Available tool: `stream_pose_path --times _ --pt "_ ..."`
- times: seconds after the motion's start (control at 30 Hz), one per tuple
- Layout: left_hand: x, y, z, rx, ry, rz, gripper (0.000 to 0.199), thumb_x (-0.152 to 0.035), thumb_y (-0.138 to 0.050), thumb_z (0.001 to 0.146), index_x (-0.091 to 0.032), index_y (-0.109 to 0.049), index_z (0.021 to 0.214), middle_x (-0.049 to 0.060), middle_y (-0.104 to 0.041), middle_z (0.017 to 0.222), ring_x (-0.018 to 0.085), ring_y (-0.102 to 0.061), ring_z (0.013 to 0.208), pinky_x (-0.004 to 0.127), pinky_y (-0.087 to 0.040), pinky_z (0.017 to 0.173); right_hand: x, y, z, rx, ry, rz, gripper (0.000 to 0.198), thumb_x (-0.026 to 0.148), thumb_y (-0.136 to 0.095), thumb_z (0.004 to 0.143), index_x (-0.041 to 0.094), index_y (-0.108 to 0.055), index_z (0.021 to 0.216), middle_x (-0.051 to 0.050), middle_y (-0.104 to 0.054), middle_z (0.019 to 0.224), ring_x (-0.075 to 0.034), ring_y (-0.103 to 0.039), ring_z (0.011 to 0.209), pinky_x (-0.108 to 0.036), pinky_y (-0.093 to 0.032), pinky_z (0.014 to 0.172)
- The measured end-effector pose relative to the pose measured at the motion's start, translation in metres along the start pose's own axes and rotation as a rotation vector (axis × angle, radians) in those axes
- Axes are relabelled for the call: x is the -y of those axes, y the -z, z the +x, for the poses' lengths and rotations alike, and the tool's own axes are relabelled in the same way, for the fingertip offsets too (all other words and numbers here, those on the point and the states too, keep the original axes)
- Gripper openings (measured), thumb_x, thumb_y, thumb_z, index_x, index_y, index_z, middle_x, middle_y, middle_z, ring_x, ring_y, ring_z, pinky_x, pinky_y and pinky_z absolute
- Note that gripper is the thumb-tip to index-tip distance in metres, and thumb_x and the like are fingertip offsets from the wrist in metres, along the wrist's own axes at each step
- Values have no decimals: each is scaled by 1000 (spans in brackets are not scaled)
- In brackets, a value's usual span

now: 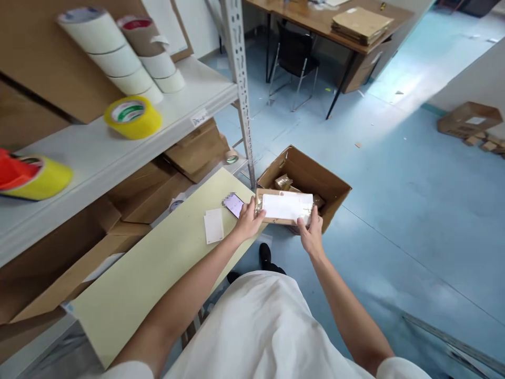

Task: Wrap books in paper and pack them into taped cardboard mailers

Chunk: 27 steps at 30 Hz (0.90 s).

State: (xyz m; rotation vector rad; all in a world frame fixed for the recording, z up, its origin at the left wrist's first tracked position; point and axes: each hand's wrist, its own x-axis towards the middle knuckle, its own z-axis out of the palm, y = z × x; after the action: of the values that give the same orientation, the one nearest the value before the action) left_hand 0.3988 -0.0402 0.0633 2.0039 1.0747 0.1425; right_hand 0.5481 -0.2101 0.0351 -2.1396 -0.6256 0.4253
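Parcel [288, 206] in both hands [248, 222] [311, 234], pale tabletop [165, 263] and grey shelving [189, 97] at left, blue floor [394, 205] beyond.

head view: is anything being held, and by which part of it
A brown package with a white label, held by its ends: left hand at one, right hand at the other.

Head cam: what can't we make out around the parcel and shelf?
All in the head view:
- Print on the white label of the parcel: too faint and blurred.
- Parcel's underside, with fingertips of left hand and right hand: hidden by the parcel.
- Near interior of open carton: behind the parcel.
- Phone screen text: too small.
- Red object on shelf: cut by left edge.
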Motion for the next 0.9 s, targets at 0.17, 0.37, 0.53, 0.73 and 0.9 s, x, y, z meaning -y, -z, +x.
stream_pose_path --times 0.17,0.37,0.53,0.73,0.9 --pt "-61 -50 76 121 -127 -37 72 -47 -46 86 -9 -28 144 19 -43 136 29 -40 131 42 -31 109 -25 35 44 -136 -13 30 86 60 -45 82 16 -13 148 -20 -21 150 -32 -23 138 -48 -36 103" --pt "-51 -47 61 111 -266 -58 73 -43 -52 84 -9 -28 144 16 -34 148 25 -31 137 38 -26 113 -29 27 42 -47 -4 175 88 58 -52 79 21 -12 148 -15 9 156 -32 -12 143 -46 -43 98" --pt "8 -16 3 2 -132 -156 55 -31 -56 82 -12 -46 133 15 -51 136 24 -49 125 41 -38 106 -21 0 12 69 -19 276 80 54 -55 79 20 -24 144 -21 -17 153 -30 -57 115 -44 -51 87" --pt "81 23 -114 -107 65 -403 41 -29 -58 80 -16 -58 119 12 -67 111 20 -66 96 33 -53 82 30 -60 -30 392 95 295 56 55 -56 77 15 -55 117 -13 -68 96 -21 -66 71 -40 -55 71" --pt "132 44 -235 -425 268 -510 33 -30 -53 82 -17 -61 111 8 -69 99 17 -66 85 29 -53 76 85 -126 -92 763 278 173 45 55 -56 77 17 -63 101 -5 -66 69 -19 -59 58 -34 -51 57"
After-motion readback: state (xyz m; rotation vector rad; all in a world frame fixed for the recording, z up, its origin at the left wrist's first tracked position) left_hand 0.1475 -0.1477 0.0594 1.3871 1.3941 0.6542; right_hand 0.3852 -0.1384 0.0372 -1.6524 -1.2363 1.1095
